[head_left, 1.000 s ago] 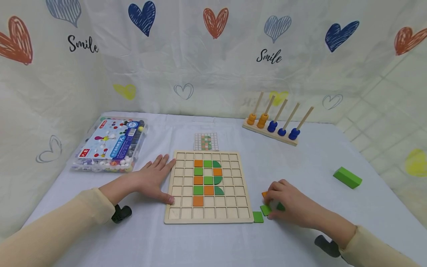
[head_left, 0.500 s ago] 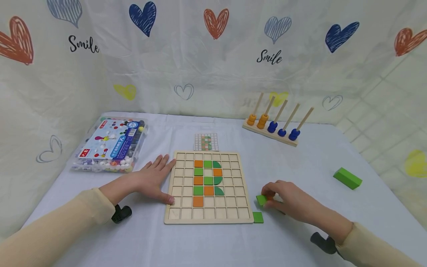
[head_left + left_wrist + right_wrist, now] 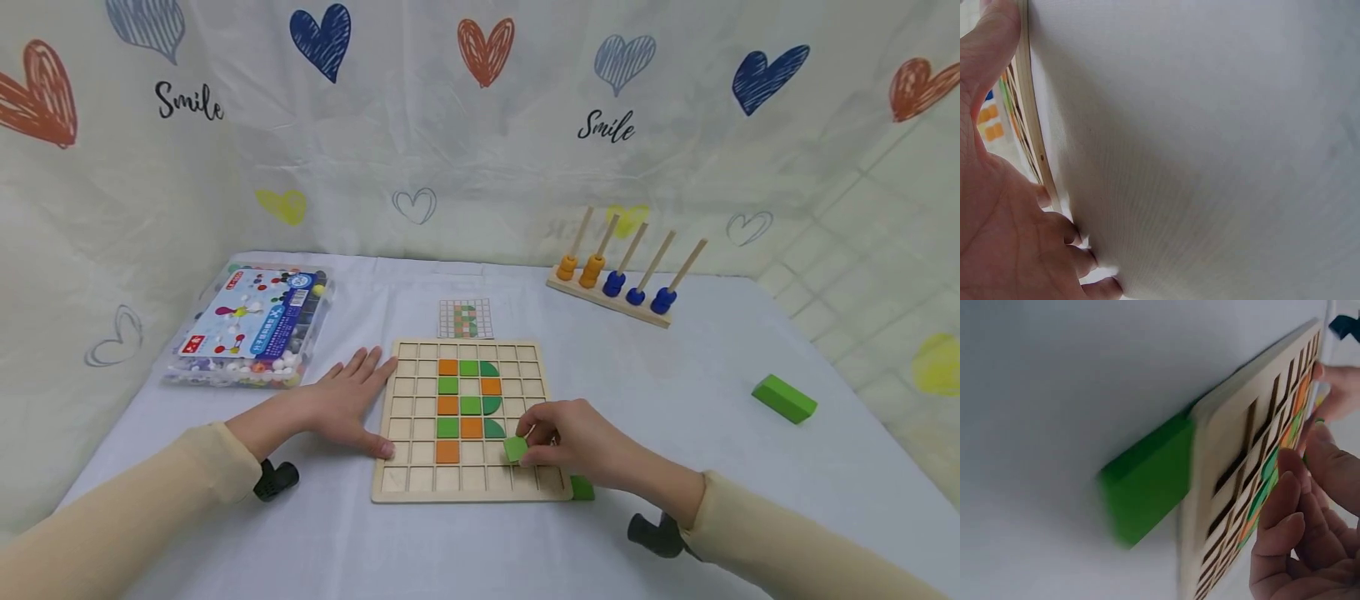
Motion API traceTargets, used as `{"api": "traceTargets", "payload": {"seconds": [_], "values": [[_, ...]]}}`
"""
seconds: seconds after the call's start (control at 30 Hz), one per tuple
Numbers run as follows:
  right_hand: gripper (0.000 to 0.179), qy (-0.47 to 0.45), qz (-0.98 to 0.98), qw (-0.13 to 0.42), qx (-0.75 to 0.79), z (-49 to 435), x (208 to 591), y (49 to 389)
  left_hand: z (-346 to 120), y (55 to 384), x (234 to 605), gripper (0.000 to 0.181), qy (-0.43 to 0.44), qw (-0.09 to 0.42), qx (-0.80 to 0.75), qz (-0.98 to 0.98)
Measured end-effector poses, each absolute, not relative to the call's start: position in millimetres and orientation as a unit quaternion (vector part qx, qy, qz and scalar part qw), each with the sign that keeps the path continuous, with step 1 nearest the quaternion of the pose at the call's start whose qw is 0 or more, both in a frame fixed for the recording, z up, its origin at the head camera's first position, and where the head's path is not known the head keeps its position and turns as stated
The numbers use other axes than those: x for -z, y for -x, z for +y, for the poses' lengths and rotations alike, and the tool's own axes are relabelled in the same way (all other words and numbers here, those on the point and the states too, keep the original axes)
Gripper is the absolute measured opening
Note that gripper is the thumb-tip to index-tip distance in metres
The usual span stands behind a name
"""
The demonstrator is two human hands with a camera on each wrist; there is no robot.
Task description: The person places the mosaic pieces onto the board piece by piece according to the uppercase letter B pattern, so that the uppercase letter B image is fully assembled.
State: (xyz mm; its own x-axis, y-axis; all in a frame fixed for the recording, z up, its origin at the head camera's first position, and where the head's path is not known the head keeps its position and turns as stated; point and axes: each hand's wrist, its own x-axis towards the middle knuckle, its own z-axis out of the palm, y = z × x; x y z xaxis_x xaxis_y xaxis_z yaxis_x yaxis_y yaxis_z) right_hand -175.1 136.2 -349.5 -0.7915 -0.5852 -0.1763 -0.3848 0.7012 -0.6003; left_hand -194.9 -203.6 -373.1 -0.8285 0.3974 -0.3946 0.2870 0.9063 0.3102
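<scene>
A wooden grid board lies on the table with orange and green squares and dark green curved pieces in its middle columns. My left hand rests at its left edge, fingers spread, thumb over the rim; in the left wrist view the palm lies along the board's side. Between thumb and fingertips my right hand pinches a light green square tile over the lower right part of the board. Whether other pieces sit inside that hand is hidden. Another green tile touches the board's lower right corner.
A small pattern card lies behind the board. At the left stands a clear case of beads, and at the back right a peg abacus. A green block lies far right.
My right hand has gathered loose pieces from the table right of the board and moved left over the board with the green tile. The left hand has stayed in place.
</scene>
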Motion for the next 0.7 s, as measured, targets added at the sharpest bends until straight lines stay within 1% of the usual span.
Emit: {"api": "traceTargets", "payload": {"seconds": [0.23,0.33,0.47,0.7], "values": [[0.018,0.281,0.904,0.192,0.259,97,352,165,-203,195,371,0.131,-0.180,0.230,-0.123,0.948],[0.018,0.297,0.902,0.189,0.248,84,355,161,-202,195,370,0.130,-0.180,0.230,-0.123,0.948],[0.019,0.308,0.900,0.184,0.247,72,359,156,-202,195,371,0.130,-0.180,0.230,-0.122,0.949],[0.018,0.295,0.908,0.185,0.232,58,358,148,-203,195,373,0.131,-0.179,0.230,-0.124,0.948]]}}
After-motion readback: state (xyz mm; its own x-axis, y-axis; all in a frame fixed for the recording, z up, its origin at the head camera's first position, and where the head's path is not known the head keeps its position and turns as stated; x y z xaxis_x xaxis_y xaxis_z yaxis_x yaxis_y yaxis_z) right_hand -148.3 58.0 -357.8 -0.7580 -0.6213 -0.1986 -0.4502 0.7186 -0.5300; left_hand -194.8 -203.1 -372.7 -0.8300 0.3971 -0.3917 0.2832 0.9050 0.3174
